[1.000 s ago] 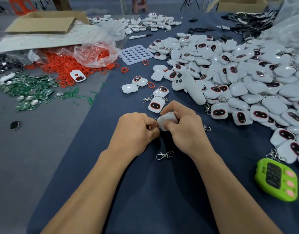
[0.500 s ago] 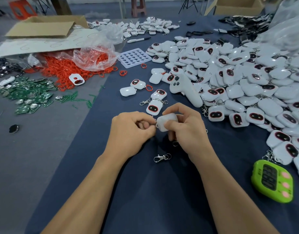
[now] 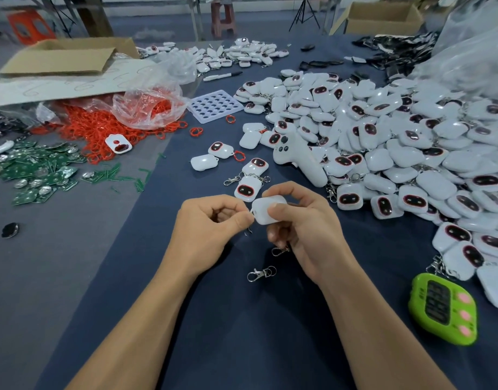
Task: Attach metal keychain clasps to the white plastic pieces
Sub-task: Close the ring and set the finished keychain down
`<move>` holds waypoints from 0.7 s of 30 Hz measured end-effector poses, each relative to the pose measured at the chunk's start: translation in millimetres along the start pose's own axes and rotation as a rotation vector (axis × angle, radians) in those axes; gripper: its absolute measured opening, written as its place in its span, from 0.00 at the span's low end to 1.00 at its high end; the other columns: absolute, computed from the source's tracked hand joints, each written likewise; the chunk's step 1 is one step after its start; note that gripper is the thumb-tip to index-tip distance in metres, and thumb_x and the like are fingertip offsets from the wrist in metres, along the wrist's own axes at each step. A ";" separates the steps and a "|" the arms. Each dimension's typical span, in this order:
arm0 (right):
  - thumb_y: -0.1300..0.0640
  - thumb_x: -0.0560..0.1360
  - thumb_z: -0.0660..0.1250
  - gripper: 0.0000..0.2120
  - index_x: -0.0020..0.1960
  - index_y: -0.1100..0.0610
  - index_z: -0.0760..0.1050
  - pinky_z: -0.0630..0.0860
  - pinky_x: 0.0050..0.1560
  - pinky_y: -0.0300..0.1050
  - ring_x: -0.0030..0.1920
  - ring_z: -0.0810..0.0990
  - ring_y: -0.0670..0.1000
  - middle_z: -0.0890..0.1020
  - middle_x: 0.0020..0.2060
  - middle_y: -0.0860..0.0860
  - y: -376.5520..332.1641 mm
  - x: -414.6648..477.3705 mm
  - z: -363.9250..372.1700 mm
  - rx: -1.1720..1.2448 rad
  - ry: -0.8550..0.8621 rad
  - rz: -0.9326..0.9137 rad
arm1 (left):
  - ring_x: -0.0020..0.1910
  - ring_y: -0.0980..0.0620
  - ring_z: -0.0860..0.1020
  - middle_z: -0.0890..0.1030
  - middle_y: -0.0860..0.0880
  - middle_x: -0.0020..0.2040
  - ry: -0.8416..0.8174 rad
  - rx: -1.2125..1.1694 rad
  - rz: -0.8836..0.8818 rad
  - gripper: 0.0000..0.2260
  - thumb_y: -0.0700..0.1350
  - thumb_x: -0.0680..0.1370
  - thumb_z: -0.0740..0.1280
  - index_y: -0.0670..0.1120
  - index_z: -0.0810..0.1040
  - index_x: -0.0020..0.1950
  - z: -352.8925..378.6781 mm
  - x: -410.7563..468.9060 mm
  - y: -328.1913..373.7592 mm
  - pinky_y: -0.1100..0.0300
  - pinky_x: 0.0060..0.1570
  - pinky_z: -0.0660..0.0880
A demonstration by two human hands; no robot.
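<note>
White plastic piece [image 3: 263, 213] in right hand [image 3: 307, 235] — metal clasp [image 3: 248, 233] in left hand [image 3: 205, 229]

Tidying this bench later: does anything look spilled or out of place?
Yes. Red rings spill from the clear bag across the table, and a larger controller-shaped white part lies against the pile of small white pieces.

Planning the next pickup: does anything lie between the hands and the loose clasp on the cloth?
Nothing visible does. The loose clasp lies on bare blue cloth between the forearms, just nearer the person than the left hand and right hand, which hold a white piece.
</note>
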State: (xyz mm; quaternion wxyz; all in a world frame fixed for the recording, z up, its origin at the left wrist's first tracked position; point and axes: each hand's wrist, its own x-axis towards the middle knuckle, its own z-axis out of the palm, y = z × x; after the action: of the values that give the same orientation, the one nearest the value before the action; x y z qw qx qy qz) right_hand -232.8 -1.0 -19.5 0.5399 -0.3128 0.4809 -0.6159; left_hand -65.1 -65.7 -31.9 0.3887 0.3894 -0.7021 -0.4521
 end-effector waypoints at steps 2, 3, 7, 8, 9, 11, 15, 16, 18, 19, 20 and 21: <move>0.73 0.76 0.66 0.18 0.41 0.51 0.84 0.68 0.24 0.41 0.24 0.74 0.53 0.83 0.35 0.58 0.5 0.9 0.6 0.020 0.001 0.002 | 0.32 0.57 0.71 0.79 0.53 0.31 0.011 0.016 0.000 0.02 0.52 0.71 0.74 0.55 0.87 0.40 1.1 -0.2 1.0 0.65 0.35 0.70; 0.73 0.76 0.66 0.18 0.41 0.51 0.84 0.68 0.24 0.41 0.24 0.75 0.53 0.83 0.35 0.58 0.7 0.9 0.9 0.035 0.003 0.003 | 0.32 0.56 0.70 0.78 0.48 0.31 0.003 0.028 0.001 0.05 0.55 0.71 0.73 0.56 0.87 0.40 1.5 -0.2 1.3 0.63 0.34 0.69; 0.73 0.76 0.66 0.17 0.41 0.53 0.83 0.69 0.24 0.41 0.24 0.76 0.53 0.83 0.35 0.59 1.5 1.8 3.5 0.060 0.016 -0.001 | 0.33 0.54 0.69 0.78 0.42 0.33 -0.003 0.042 0.003 0.05 0.53 0.72 0.72 0.55 0.87 0.40 1.1 0.9 3.9 0.59 0.34 0.68; 0.73 0.76 0.66 0.16 0.42 0.54 0.82 0.70 0.24 0.41 0.24 0.76 0.53 0.83 0.35 0.59 2.0 2.0 3.6 0.062 0.027 -0.006 | 0.33 0.55 0.69 0.78 0.45 0.31 0.006 0.042 0.005 0.04 0.52 0.72 0.73 0.56 0.87 0.40 1.7 1.0 3.7 0.61 0.34 0.67; 0.73 0.76 0.66 0.14 0.43 0.55 0.82 0.70 0.24 0.41 0.24 0.76 0.53 0.83 0.35 0.59 2.3 2.1 3.6 0.062 0.035 -0.010 | 0.33 0.56 0.68 0.76 0.46 0.31 0.013 0.046 0.010 0.03 0.51 0.72 0.73 0.57 0.87 0.40 2.4 0.8 3.5 0.62 0.33 0.66; 0.73 0.76 0.66 0.13 0.45 0.57 0.81 0.70 0.24 0.41 0.24 0.76 0.53 0.83 0.34 0.58 3.1 3.1 3.7 0.058 0.044 -0.009 | 0.32 0.57 0.67 0.74 0.47 0.30 0.020 0.065 0.019 0.03 0.50 0.72 0.73 0.57 0.87 0.40 3.5 0.4 2.8 0.64 0.32 0.66; 0.72 0.76 0.66 0.13 0.44 0.56 0.81 0.69 0.23 0.39 0.23 0.76 0.52 0.83 0.34 0.58 5.2 3.3 2.4 0.039 0.048 -0.009 | 0.30 0.59 0.69 0.76 0.48 0.31 0.067 0.164 0.083 0.03 0.48 0.72 0.74 0.56 0.87 0.41 4.1 -2.0 2.0 0.67 0.33 0.66; 0.72 0.75 0.66 0.13 0.44 0.56 0.82 0.68 0.23 0.39 0.23 0.75 0.52 0.83 0.34 0.58 5.8 3.5 2.0 0.034 0.049 -0.015 | 0.30 0.59 0.71 0.76 0.49 0.32 0.079 0.213 0.108 0.02 0.48 0.72 0.73 0.56 0.86 0.41 4.5 -3.1 2.0 0.68 0.33 0.67; 0.71 0.75 0.67 0.12 0.44 0.55 0.82 0.67 0.23 0.39 0.23 0.74 0.51 0.83 0.34 0.57 6.3 2.6 1.7 0.020 0.049 -0.036 | 0.33 0.55 0.74 0.77 0.52 0.32 0.107 0.345 0.174 0.03 0.49 0.73 0.72 0.53 0.85 0.40 6.6 -6.4 2.2 0.67 0.35 0.68; 0.70 0.74 0.67 0.11 0.45 0.56 0.83 0.67 0.23 0.39 0.23 0.74 0.50 0.83 0.34 0.56 6.5 2.1 1.8 0.016 0.044 -0.045 | 0.35 0.53 0.75 0.77 0.52 0.32 0.128 0.423 0.216 0.05 0.49 0.73 0.71 0.51 0.84 0.38 8.5 -8.4 2.2 0.65 0.36 0.69; 0.70 0.74 0.67 0.11 0.45 0.55 0.83 0.67 0.23 0.39 0.23 0.74 0.50 0.83 0.34 0.56 6.4 2.4 1.5 0.019 0.037 -0.050 | 0.36 0.52 0.74 0.76 0.52 0.32 0.152 0.501 0.258 0.08 0.49 0.74 0.70 0.49 0.83 0.37 10.6 -9.7 2.6 0.62 0.37 0.69; 0.70 0.75 0.67 0.11 0.45 0.55 0.83 0.67 0.23 0.39 0.23 0.73 0.50 0.83 0.34 0.56 6.2 2.7 0.6 0.028 0.036 -0.048 | 0.36 0.51 0.73 0.75 0.52 0.31 0.175 0.559 0.290 0.10 0.49 0.74 0.69 0.47 0.82 0.36 12.9 -10.4 3.6 0.59 0.37 0.69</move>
State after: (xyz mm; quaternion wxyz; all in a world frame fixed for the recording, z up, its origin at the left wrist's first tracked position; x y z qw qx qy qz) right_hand -230.5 -3.4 -25.4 0.5208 -0.3056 0.4741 -0.6408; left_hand -73.3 -51.0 -34.3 0.3861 0.4144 -0.8110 -0.1466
